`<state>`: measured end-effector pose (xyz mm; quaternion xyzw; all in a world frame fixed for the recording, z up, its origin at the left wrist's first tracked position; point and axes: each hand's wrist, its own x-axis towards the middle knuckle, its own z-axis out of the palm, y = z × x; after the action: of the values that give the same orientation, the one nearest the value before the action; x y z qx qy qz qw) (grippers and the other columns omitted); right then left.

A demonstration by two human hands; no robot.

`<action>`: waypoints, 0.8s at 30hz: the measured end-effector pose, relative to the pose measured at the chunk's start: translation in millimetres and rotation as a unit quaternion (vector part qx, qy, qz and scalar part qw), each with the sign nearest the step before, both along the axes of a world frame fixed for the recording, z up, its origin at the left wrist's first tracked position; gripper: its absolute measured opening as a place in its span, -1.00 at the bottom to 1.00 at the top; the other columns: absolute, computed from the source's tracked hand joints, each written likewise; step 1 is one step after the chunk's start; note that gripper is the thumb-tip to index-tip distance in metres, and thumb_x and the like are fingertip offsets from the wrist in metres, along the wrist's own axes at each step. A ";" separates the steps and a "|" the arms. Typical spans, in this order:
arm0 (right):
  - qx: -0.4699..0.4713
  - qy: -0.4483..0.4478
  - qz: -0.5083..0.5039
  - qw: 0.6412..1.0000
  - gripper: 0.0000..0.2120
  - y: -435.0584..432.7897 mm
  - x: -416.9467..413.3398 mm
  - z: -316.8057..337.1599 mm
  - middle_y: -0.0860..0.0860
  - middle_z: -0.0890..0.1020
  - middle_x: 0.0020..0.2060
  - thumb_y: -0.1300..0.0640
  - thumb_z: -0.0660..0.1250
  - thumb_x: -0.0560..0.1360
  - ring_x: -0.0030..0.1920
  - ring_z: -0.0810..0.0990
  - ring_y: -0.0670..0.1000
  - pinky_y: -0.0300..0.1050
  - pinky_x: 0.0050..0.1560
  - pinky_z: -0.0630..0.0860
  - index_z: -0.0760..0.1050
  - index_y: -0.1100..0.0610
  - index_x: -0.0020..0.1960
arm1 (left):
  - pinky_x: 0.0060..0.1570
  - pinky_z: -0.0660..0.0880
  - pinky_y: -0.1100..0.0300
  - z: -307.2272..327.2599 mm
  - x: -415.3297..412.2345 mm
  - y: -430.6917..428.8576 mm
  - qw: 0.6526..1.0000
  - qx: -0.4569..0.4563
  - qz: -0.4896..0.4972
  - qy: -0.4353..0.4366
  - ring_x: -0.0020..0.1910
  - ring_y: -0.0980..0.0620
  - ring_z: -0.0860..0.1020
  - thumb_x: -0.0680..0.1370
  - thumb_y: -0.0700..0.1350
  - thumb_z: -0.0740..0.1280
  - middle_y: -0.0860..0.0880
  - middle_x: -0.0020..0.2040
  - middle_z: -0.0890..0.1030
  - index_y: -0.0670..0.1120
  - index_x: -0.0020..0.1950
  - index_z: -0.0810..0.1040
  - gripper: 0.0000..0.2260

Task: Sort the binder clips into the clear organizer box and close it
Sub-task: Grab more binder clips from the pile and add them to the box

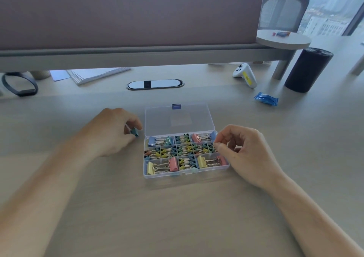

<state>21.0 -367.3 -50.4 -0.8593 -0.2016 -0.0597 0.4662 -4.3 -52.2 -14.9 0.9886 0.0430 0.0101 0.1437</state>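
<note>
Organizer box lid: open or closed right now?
Open: the lid lies swung back behind the organizer box, its compartments uncovered.

**Views:** 1.

**Head camera:** wide-angle, worn on the person's head. It faces forward and down across the desk (177, 217).

**Range:** near, within arm's reach of the work.

**Framing:**
- The organizer box (178, 118) sits just above frame centre.
- The left hand (112, 130) and right hand (248, 154) reach in on forearms from the 2 lower corners.
- The upper frame holds the partition (128, 10), square to the lens.
- The window (334, 4) is at upper right.

**Lens:** straight lines bow toward the edges.
</note>
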 end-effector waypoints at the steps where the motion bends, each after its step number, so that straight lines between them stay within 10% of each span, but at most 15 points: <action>1: -0.001 0.004 0.000 1.000 -0.78 0.3 -0.4 -0.2 -0.12 0.65 -0.36 0.25 0.46 0.46 -0.39 0.51 -0.04 -0.08 -0.33 0.55 0.63 -0.06 -0.24 | -0.14 0.43 0.25 -0.9 0.7 -1.3 1.000 -0.004 0.005 -0.007 -0.09 0.14 0.60 0.52 -0.18 0.47 0.13 -0.10 0.63 0.14 0.01 0.64 -0.79; 10: 0.133 0.077 0.057 0.986 -0.73 2.3 -6.1 12.3 0.03 0.68 -0.33 -0.11 0.37 0.56 -0.46 0.47 0.00 -0.21 -0.42 0.37 0.65 0.09 -0.06 | -0.04 0.53 0.44 21.1 -30.9 -109.3 0.949 -0.219 -0.153 -0.167 -0.09 0.30 0.64 0.50 -0.16 0.53 0.19 -0.02 0.68 0.06 0.19 0.57 -0.68; 24: 0.060 0.146 0.038 0.987 -0.86 -13.6 -2.7 20.1 0.13 0.69 -0.37 0.11 0.48 0.54 -0.46 0.53 0.02 -0.14 -0.37 0.50 0.66 0.15 -0.15 | -0.13 0.53 0.38 -9.5 -29.4 -124.4 0.952 -0.215 -0.158 -0.147 -0.15 0.26 0.65 0.48 -0.10 0.57 0.22 -0.24 0.66 0.07 -0.14 0.62 -0.85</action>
<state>18.3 -380.9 -30.3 -0.8211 -0.1600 0.0723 0.5431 -33.6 -176.5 -24.4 0.9159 -0.1342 0.1228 0.3578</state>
